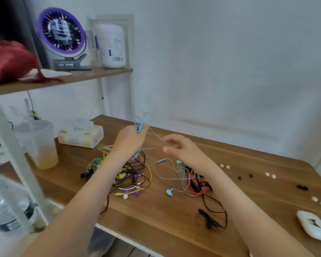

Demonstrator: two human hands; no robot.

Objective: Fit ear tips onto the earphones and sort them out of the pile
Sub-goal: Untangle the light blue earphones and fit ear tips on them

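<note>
Both hands are up over the desk point(156, 216), and the left hand point(130, 140) has its fingers point(144, 129) curled round a bunch of the light blue earphone cable point(157, 137), loops sprouting above the knuckles and the slim blue inline remote point(141, 126) poking out at the top. One strand runs taut across to the right hand point(181, 148), whose curled fingertips pinch its far end, thumb tucked below; the exact contact is blurred. Under the left wrist lies the tangled pile point(132, 175) of brown, yellow, green and purple leads. Just right of it sits a second cluster point(191, 180) of blue, orange and black earphones, with one blue earbud point(169, 191) lying loose in front. A black pair point(211, 217) rests nearer the desk's front edge. Ear tips lie in pairs along the right side: white ones point(224, 166), dark ones point(245, 176), white again point(270, 175), black point(302, 187) and white point(319, 201), beside a white case point(313, 228).
</note>
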